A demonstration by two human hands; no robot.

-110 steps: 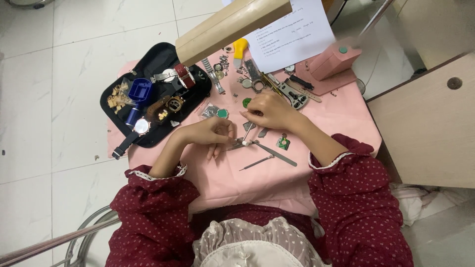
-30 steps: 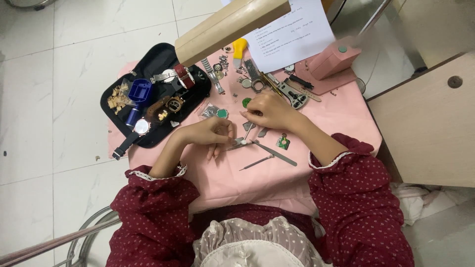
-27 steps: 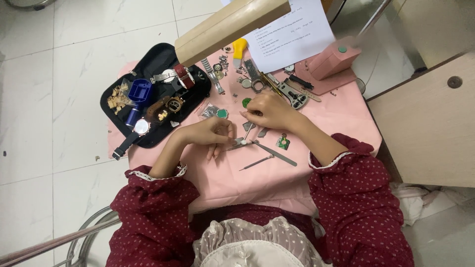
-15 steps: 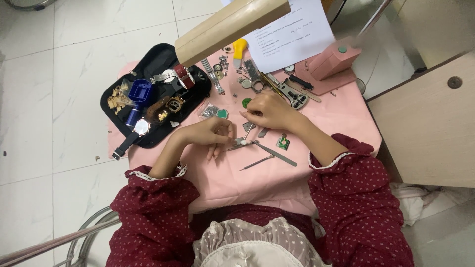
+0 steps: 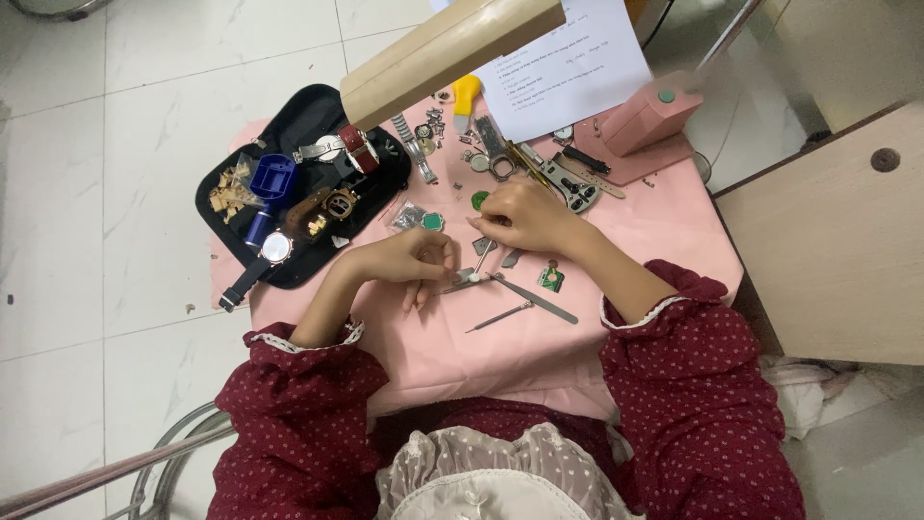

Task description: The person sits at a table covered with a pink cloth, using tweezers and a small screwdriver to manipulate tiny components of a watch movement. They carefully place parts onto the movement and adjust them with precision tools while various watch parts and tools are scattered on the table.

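Where watches lie: black case (image 5: 306, 120).

Scene evenly and brightly lit from above; a lamp head (image 5: 452, 53) is seen close to the lens, slightly soft. Soft, short shadows are cast under the hands on the pink cloth (image 5: 664, 221). Mild glare is noted on the white floor tiles (image 5: 125, 116). Small parts are rendered indistinct; edges slightly stretched.

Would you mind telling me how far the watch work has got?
Tools and parts are laid out on the pink table. Both hands, left hand and right hand, work a small part by the tweezers. Several watches wait in the black case.
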